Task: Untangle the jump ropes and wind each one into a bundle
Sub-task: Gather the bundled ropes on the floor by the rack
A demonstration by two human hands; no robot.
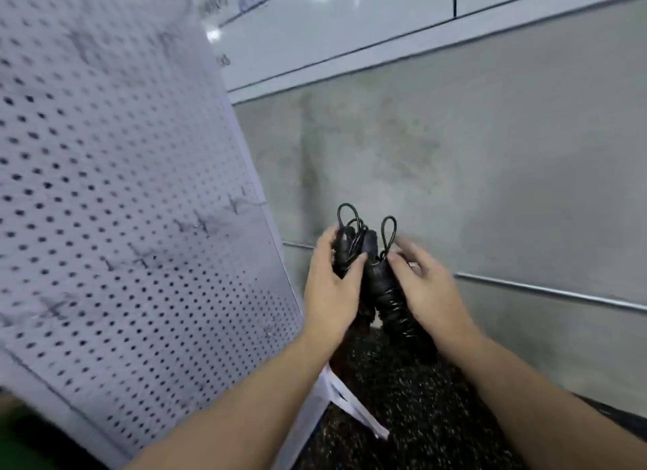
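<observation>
Two black jump rope bundles are held upright side by side at the centre of the head view. My left hand (332, 280) is wrapped around the left bundle (345, 249), whose thin cord loops stick out at the top. The right bundle (388, 301) has cord coiled tightly around its handles and one small loop standing above it. My right hand (427, 287) grips that bundle from the right side, thumb against its upper part. The two bundles touch each other between my hands.
A grey perforated metal panel (122, 207) leans close on the left. Behind stands a grey concrete wall (490, 154) with a thin metal conduit (546, 291) along it. Below lies dark speckled flooring (402, 417) with white paper (353, 406) at the panel's edge.
</observation>
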